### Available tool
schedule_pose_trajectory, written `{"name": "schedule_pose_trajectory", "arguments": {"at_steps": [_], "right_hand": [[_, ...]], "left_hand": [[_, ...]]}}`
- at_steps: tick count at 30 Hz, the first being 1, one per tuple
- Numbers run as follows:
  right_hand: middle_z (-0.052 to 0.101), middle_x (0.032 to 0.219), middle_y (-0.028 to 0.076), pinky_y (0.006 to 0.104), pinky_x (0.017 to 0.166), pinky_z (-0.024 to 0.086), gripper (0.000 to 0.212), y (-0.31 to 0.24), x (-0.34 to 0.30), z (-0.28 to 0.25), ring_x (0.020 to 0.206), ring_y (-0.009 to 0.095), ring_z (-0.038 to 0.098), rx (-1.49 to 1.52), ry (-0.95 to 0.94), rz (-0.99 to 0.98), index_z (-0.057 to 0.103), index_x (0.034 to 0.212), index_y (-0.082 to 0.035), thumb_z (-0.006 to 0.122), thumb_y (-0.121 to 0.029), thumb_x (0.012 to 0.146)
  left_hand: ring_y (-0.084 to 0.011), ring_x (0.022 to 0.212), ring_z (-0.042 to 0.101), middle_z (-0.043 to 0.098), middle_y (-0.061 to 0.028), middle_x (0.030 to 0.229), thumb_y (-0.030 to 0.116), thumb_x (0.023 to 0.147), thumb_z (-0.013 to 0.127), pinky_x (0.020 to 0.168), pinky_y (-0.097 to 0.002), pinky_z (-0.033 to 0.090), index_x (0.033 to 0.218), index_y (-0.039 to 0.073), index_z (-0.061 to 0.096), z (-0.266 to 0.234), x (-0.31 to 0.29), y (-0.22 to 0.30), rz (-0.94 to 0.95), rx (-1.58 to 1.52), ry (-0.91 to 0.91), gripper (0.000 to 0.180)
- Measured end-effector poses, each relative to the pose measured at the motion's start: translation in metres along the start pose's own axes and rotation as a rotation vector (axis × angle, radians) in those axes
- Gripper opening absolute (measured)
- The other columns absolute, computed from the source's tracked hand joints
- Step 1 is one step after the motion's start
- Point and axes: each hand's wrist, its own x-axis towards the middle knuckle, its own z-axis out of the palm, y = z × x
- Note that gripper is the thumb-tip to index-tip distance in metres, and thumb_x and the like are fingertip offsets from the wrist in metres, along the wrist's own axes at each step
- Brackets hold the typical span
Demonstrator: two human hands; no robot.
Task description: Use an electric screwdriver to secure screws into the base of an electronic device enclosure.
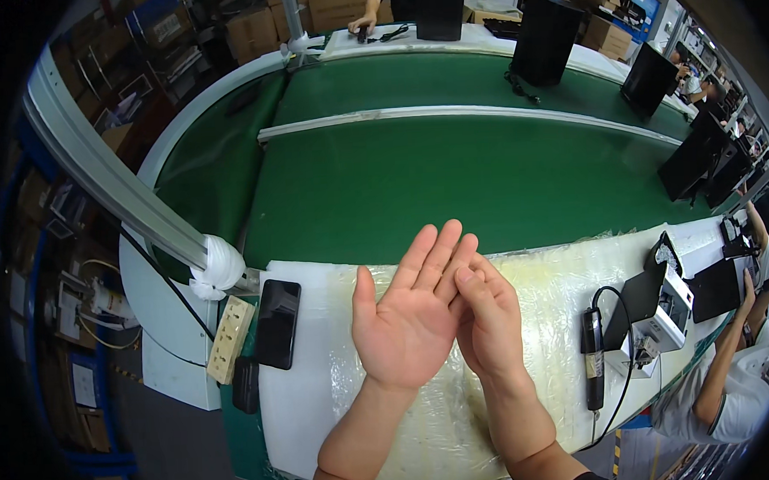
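Observation:
My left hand (408,329) is held palm up over the workbench, its fingers stretched out and its thumb apart. Nothing lies on the palm. My right hand (491,317) is closed around the outer edge of the left hand, near the little finger, with its thumb on top. Whether something small sits between the two hands is hidden. Below them, a foam mat (315,415) under clear plastic film covers the bench. To the right, an electric screwdriver (593,359) with a black cable lies beside a white and black metal device (662,309).
A black phone (278,324), a cream power strip (231,339) and a small black case (247,385) lie at the left. Beyond runs a green conveyor (450,168) carrying black cases (547,40). A metal post (115,166) rises at left. Co-workers (721,388) are at right and far side.

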Motion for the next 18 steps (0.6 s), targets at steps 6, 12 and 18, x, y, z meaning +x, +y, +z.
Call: {"name": "schedule_pose_trajectory", "arguments": {"at_steps": [6,12,18], "right_hand": [[0.060,0.124,0.021,0.0363,0.094,0.052,0.038,-0.007,0.002,0.006,0.110,0.029,0.064,0.014,-0.022,-0.027,0.049,0.127,0.009,0.043,-0.019,0.101],[0.060,0.123,0.022,0.0398,0.093,0.054,0.034,-0.010,0.005,0.010,0.108,0.029,0.064,0.082,0.005,0.036,0.052,0.123,0.008,0.039,-0.015,0.102],[0.061,0.121,0.021,0.0390,0.092,0.054,0.031,-0.007,0.007,0.006,0.106,0.028,0.064,0.050,0.002,0.031,0.053,0.120,0.006,0.040,-0.015,0.102]], "left_hand": [[-0.0286,0.151,0.009,0.013,-0.0151,0.163,0.055,0.101,0.022,0.122,-0.0422,0.013,0.155,0.003,0.017,-0.003,0.000,-0.014,-0.009,-0.019,0.017,0.075],[-0.0305,0.148,0.020,0.026,-0.0176,0.158,0.044,0.102,0.030,0.121,-0.0411,0.019,0.150,-0.001,0.029,-0.005,-0.003,-0.027,0.098,-0.015,0.115,0.066],[-0.0310,0.142,0.034,0.040,-0.0181,0.150,0.036,0.101,0.036,0.119,-0.0407,0.025,0.142,-0.002,0.042,-0.006,-0.003,-0.029,0.115,0.049,0.258,0.056]]}}
